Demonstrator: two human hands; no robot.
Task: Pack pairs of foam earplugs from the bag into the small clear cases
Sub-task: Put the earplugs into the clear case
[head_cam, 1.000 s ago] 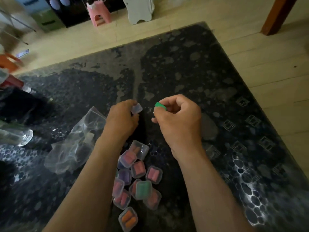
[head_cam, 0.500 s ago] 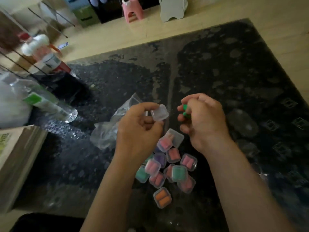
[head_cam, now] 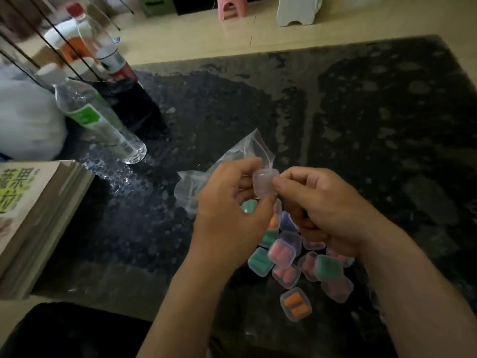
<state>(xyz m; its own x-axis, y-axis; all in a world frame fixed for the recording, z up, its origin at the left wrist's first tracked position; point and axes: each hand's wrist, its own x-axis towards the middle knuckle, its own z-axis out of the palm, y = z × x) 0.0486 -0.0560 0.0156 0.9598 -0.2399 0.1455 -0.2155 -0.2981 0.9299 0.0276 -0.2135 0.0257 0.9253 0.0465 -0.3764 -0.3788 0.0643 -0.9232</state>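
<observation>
- Small clear square plastic case (head_cam: 265,182), pinched between curled fingers of left hand (head_cam: 227,218) and right hand (head_cam: 333,210).
- Crinkled transparent plastic bag (head_cam: 204,180) behind.
- Filled cases (head_cam: 281,253) heaped beneath.

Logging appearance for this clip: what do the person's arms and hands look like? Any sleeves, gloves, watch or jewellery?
Both are bare. The left hand and right hand wear no gloves, and no rings show on the visible fingers. The left forearm and right forearm are uncovered down to the frame edge, with no sleeve, watch, bracelet or strap on either wrist. The light is dim, so fine marks cannot be ruled out.
</observation>
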